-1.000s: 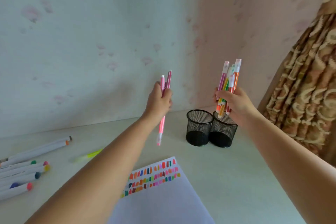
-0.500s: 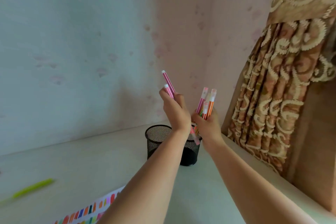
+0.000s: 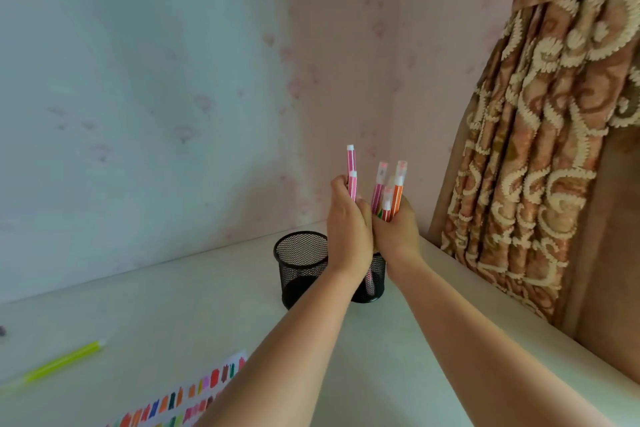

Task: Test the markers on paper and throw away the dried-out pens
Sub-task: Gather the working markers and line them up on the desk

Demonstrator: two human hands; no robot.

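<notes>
- A curtain [image 3: 536, 149] hung right; a green pen [image 3: 64, 362] and paper [image 3: 194, 395] lay near left.
- The left hand [image 3: 348, 218] gripped pink pens [image 3: 351, 177], the right hand [image 3: 398, 229] a bundle [image 3: 398, 191], half-hiding one cup [image 3: 377, 270].
- A pen [image 3: 370, 282] stood inside it.

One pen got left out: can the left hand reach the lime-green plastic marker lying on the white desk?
Probably, not at once: the left hand grips two pink striped markers. The lime-green marker lies alone on the white desk, nothing blocking it.
</notes>
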